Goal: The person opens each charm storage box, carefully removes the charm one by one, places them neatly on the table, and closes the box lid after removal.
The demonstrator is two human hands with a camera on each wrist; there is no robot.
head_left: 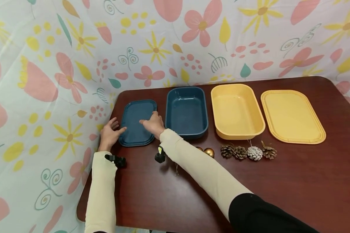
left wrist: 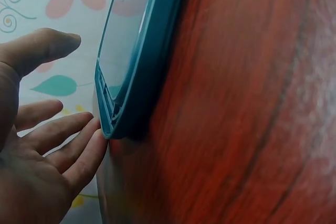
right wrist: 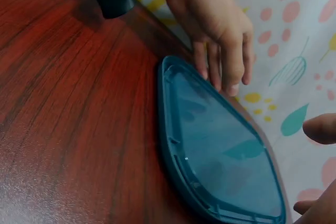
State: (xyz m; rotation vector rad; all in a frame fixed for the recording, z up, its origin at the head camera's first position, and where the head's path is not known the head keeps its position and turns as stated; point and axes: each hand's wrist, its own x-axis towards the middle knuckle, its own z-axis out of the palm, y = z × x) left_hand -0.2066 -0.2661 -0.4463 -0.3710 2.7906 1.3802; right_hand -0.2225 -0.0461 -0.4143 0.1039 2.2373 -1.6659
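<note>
A dark blue rectangular lid (head_left: 138, 124) with rounded corners lies flat at the table's left end. My left hand (head_left: 108, 135) is at its left edge, fingers loosely extended and thumb apart from them. In the left wrist view, those fingertips (left wrist: 98, 129) are right at the lid's corner. Across the lid, my right hand (head_left: 154, 124) reaches to the right edge, its thumb extended over the surface. The right wrist view catches only part of this right hand (right wrist: 321, 205), with thumb and finger spread. Neither hand grips anything.
Right of the lid stand a deep blue container (head_left: 186, 113) and a yellow container (head_left: 236, 111), then a yellow lid (head_left: 293, 116). Several pine cones (head_left: 240, 152) line the front. Gold balls (head_left: 209, 152) are partly hidden by the right forearm. A patterned curtain (head_left: 84, 58) borders the table (head_left: 151, 200).
</note>
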